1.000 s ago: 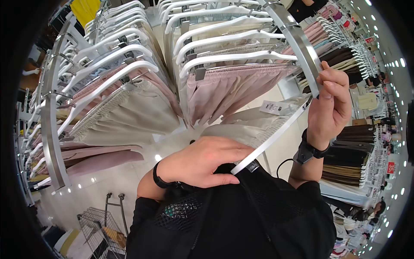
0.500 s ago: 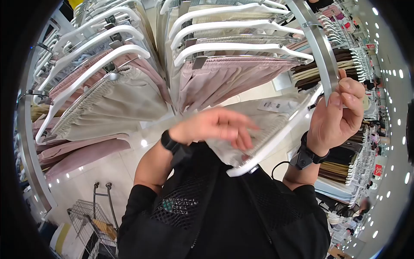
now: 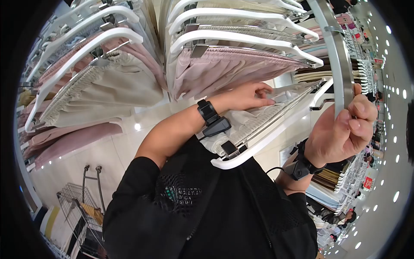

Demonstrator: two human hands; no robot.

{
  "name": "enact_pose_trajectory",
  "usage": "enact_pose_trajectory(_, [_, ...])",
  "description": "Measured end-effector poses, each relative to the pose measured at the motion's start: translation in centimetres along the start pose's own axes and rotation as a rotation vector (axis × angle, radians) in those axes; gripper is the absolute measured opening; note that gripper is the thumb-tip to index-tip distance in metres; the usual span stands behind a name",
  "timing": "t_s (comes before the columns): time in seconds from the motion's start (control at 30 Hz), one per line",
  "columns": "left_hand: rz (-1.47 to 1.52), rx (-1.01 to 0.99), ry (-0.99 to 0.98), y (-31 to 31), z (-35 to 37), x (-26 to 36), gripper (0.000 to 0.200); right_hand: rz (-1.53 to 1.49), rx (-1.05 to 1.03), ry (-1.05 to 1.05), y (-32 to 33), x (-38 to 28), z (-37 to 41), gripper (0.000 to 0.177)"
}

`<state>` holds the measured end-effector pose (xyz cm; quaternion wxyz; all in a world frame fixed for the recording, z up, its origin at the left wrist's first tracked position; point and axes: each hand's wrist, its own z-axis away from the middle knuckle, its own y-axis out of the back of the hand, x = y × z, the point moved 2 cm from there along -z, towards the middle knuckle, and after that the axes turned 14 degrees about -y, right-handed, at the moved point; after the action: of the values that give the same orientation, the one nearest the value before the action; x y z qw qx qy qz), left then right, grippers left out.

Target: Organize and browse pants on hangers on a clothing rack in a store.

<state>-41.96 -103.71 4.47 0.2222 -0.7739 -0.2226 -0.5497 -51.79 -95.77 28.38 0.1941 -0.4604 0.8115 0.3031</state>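
Observation:
Cream elastic-waist trousers are clipped to a white hanger, which slants across in front of my chest. My left hand lies against the cloth near the far end of the waistband, its fingers bent but apart. Just beyond the fingertips is a pale label, partly hidden. My right hand is closed round the lower end of a metal rail. The hanger's dark hook runs behind this rail, and its end is out of sight.
Pink trousers and pale ones hang on white hangers ahead. More cream trousers hang at the left. A wire shopping cart stands at lower left. Stocked clothes racks line the right side.
My left hand has moved right and up along the trousers, to the label. The hanger's near end has shifted left and a clip now shows there. My right hand stays at the rail end.

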Motion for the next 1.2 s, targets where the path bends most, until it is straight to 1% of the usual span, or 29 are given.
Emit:
enact_pose_trajectory(0.03, [0.138,-0.135,0.211,-0.2,0.0,0.0,0.074,0.003,-0.01,0.016,0.1,0.1,-0.1,0.031])
enact_pose_trajectory(0.07, [0.144,-0.127,0.217,0.1,0.0,-0.2,0.074,-0.013,-0.014,0.006,0.0,0.1,0.0,0.03])
enact_pose_trajectory(0.13, [0.109,-0.188,0.274,0.5,-0.2,-0.6,0.073,-0.028,-0.016,0.006,-0.1,0.2,0.0,0.029])
enact_pose_trajectory(0.17, [0.111,-0.187,0.274,0.2,-0.1,-1.3,0.073,-0.042,-0.015,0.012,-0.1,0.2,-0.1,0.029])
enact_pose_trajectory(0.23, [-0.064,0.104,-0.055,0.1,-0.1,-2.6,0.077,-0.042,-0.016,0.007,0.0,0.3,-0.1,0.029])
enact_pose_trajectory(0.37, [-0.095,0.128,-0.096,-0.1,-1.3,-3.4,0.082,-0.027,-0.025,0.012,-0.1,0.3,-0.3,0.027])
enact_pose_trajectory(0.43, [0.102,0.05,0.078,-0.7,-1.5,-3.9,0.088,-0.03,-0.05,0.015,0.1,0.4,-0.4,0.025])
enact_pose_trajectory(0.47, [0.14,-0.006,0.086,-0.7,-1.7,-4.0,0.076,-0.034,-0.045,0.019,0.1,0.5,-0.4,0.025])
enact_pose_trajectory(0.5, [0.145,-0.002,0.085,-0.7,-1.7,-3.9,0.076,-0.033,-0.037,0.022,0.2,0.5,-0.3,0.024])
enact_pose_trajectory(0.57, [0.194,0.037,0.043,-0.5,-1.5,-3.7,0.048,-0.019,-0.036,0.022,0.4,0.6,-0.3,0.023])
enact_pose_trajectory(0.6, [0.198,0.032,0.043,-0.4,-1.4,-3.3,0.048,-0.017,-0.038,0.022,0.4,0.6,-0.3,0.022])
enact_pose_trajectory(0.67, [0.064,0.228,0.094,0.7,-1.3,-2.3,0.026,-0.014,-0.042,0.027,0.3,0.5,-0.3,0.022])
enact_pose_trajectory(0.7, [0.065,0.231,0.092,0.8,-1.4,-2.3,0.026,-0.013,-0.039,0.03,0.2,0.5,-0.3,0.022])
enact_pose_trajectory(0.77, [-0.005,0.401,0.024,1.2,-1.3,-2.2,0.022,-0.018,-0.041,0.034,0.2,0.6,-0.4,0.022])
enact_pose_trajectory(0.8, [-0.006,0.408,0.024,1.4,-1.2,-2.2,0.022,-0.021,-0.044,0.041,0.3,0.8,-0.4,0.022])
enact_pose_trajectory(0.87, [-0.13,0.457,-0.007,1.6,-0.9,-2.1,0.027,-0.028,-0.049,0.046,0.5,0.9,-0.4,0.022])
enact_pose_trajectory(0.9, [-0.131,0.46,-0.005,1.5,-0.8,-2.6,0.027,-0.042,-0.057,0.041,0.6,1.0,-0.4,0.022])
enact_pose_trajectory(0.97, [-0.224,0.493,0.127,1.7,-0.7,-3.5,0.031,-0.058,-0.064,0.034,0.6,0.9,-0.5,0.022])
enact_pose_trajectory(1.0, [-0.226,0.493,0.129,1.9,-0.7,-3.5,0.031,-0.06,-0.064,0.047,0.4,0.9,-0.6,0.022])
enact_pose_trajectory(1.07, [0.262,0.352,0.488,1.7,-0.5,-4.2,0.039,-0.062,-0.062,0.061,0.4,1.0,-0.7,0.021])
enact_pose_trajectory(1.1, [0.26,0.351,0.488,1.7,-0.6,-4.1,0.039,-0.07,-0.077,0.062,0.5,1.0,-0.7,0.022])
enact_pose_trajectory(1.17, [0.301,0.286,0.452,1.2,-0.8,-4.0,0.049,-0.074,-0.087,0.06,0.6,1.1,-0.6,0.022])
enact_pose_trajectory(1.2, [0.302,0.283,0.454,1.1,-0.7,-3.4,0.049,-0.069,-0.091,0.062,0.6,1.1,-0.5,0.022])
